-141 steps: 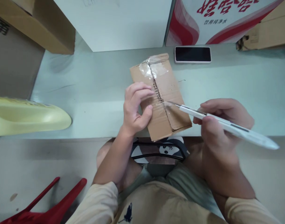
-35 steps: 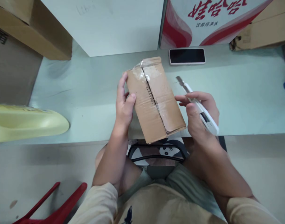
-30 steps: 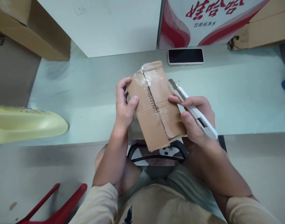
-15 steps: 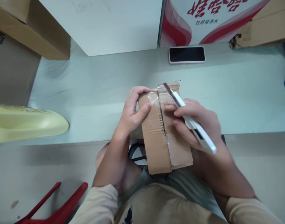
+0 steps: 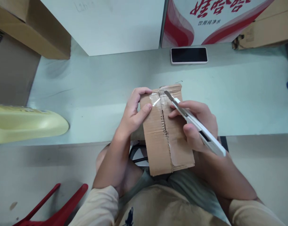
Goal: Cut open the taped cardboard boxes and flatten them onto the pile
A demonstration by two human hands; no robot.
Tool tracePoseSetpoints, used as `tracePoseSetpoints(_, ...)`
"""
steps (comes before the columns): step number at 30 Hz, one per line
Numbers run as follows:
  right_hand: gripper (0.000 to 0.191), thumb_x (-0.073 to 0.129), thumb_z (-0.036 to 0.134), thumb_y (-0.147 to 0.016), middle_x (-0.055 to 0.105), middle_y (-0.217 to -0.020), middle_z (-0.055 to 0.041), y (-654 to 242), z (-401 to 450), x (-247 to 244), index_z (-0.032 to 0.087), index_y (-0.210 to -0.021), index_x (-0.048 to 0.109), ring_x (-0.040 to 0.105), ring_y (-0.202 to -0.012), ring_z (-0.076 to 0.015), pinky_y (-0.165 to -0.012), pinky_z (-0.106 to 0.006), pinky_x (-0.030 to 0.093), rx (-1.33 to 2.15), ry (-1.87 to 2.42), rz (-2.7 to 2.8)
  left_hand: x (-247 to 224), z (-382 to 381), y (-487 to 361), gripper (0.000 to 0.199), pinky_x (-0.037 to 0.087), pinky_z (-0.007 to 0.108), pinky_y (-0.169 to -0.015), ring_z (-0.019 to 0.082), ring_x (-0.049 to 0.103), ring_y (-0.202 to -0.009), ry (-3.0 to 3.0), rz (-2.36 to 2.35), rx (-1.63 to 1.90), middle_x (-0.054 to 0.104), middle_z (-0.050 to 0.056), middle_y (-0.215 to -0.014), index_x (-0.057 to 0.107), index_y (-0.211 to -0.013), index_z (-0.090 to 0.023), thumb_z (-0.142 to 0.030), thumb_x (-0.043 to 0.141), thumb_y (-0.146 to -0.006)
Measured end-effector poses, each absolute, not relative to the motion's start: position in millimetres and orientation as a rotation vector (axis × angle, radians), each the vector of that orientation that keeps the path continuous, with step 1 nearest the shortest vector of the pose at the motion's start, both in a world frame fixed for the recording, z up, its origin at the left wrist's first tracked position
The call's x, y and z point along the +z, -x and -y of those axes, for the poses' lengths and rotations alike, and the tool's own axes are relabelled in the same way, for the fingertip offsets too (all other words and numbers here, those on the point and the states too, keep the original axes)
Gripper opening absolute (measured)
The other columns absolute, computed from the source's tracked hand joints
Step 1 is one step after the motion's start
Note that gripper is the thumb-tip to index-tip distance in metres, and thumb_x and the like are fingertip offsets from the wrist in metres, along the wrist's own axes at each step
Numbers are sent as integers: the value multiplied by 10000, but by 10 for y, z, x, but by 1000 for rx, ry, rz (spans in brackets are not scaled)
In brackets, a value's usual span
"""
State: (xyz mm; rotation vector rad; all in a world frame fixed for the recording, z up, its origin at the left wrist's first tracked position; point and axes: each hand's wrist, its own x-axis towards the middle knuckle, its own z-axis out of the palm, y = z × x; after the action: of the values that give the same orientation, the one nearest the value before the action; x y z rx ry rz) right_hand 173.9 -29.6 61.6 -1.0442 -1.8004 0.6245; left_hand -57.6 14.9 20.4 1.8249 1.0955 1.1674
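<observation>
A small brown cardboard box [image 5: 157, 141] is tilted over the near edge of the table. Its top seam is partly split, and clear tape [image 5: 155, 98] covers the far end of the seam. My left hand [image 5: 135, 110] grips the box's far left corner, thumb on top and fingers over the far side. In my right hand [image 5: 197, 121] is a white utility knife [image 5: 198, 125] with its blade out. The blade tip is over the taped far end, just right of the seam. Whether it touches the cardboard I cannot tell.
On the pale green table [image 5: 106, 84] lies a phone [image 5: 189, 55], beyond the box. White panel [image 5: 125, 28], red-and-white carton [image 5: 179, 28] and brown cartons [image 5: 47, 37] line the back. A yellow bottle [image 5: 30, 124] is at left; a red chair [image 5: 63, 207] is at lower left.
The knife blade has drawn back slightly toward me from the box's far edge. My right thumb has shifted along the knife handle. My left hand and the box have hardly moved.
</observation>
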Motion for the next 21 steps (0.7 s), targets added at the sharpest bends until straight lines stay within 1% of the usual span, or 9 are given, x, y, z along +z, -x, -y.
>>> tracePoseSetpoints(2,348,571,522,-1018,813,-963,-41,-1738,299,654,294,-1262,672,791,-897,-238,-852,-432,620,617,1026,1818,199,-153,577,451,570,432,-1055,272,663,-1184,-1836,-1102,1174,675,71,-1283,568,-1284,-327,-696,525,-1028)
tracePoseSetpoints(4,255,599,448,-998,801,-896,-41,-1735,305,732,280,-1159,703,787,-915,-250,-839,-425,603,546,997,1876,198,-158,577,441,572,434,-1053,271,666,-1175,-1857,-1092,1192,677,67,-1278,570,-1282,-326,-685,535,-1029)
tracePoseSetpoints(5,206,616,415,-985,789,-848,-35,-1732,312,779,277,-1104,711,781,-881,-246,-808,-412,592,498,987,1903,199,-159,576,424,574,431,-1047,267,669,-1167,-1864,-1080,1206,678,61,-1270,573,-1281,-329,-670,543,-1031)
tracePoseSetpoints(8,126,647,337,-960,737,-714,7,-1715,352,909,284,-1053,713,686,-617,-175,-617,-336,524,448,1019,1954,204,-159,569,374,582,419,-1019,256,679,-1137,-1876,-1055,1238,683,48,-1252,579,-1279,-341,-627,564,-1038)
tracePoseSetpoints(10,140,651,292,-953,729,-699,29,-1691,384,960,294,-1080,710,629,-529,-140,-528,-293,479,495,1066,1958,207,-155,564,382,583,421,-1018,260,678,-1141,-1882,-1063,1239,684,51,-1256,577,-1283,-338,-633,558,-1040)
tracePoseSetpoints(13,133,653,263,-949,750,-732,36,-1637,411,976,290,-1069,703,619,-511,-120,-505,-262,473,508,1180,1918,209,-150,560,386,577,426,-1035,263,671,-1157,-1878,-1065,1237,681,57,-1269,580,-1284,-331,-632,551,-1043)
tracePoseSetpoints(16,99,632,260,-956,740,-709,39,-1590,408,958,269,-1032,694,584,-473,-104,-482,-249,451,451,1235,1918,215,-149,556,375,570,424,-1038,261,669,-1154,-1868,-1050,1249,681,56,-1264,590,-1277,-321,-612,569,-1041)
tracePoseSetpoints(19,111,604,254,-959,750,-728,34,-1571,408,938,261,-1025,693,632,-512,-115,-495,-245,470,402,1219,1926,229,-144,546,406,561,420,-1038,260,664,-1154,-1832,-1056,1242,683,56,-1258,597,-1262,-299,-632,573,-1031)
tracePoseSetpoints(21,108,607,283,-972,748,-724,32,-1572,419,929,266,-1018,703,649,-524,-127,-505,-254,487,397,1232,1908,243,-137,537,423,554,422,-1047,263,659,-1157,-1807,-1058,1234,685,58,-1258,597,-1252,-289,-645,568,-1026)
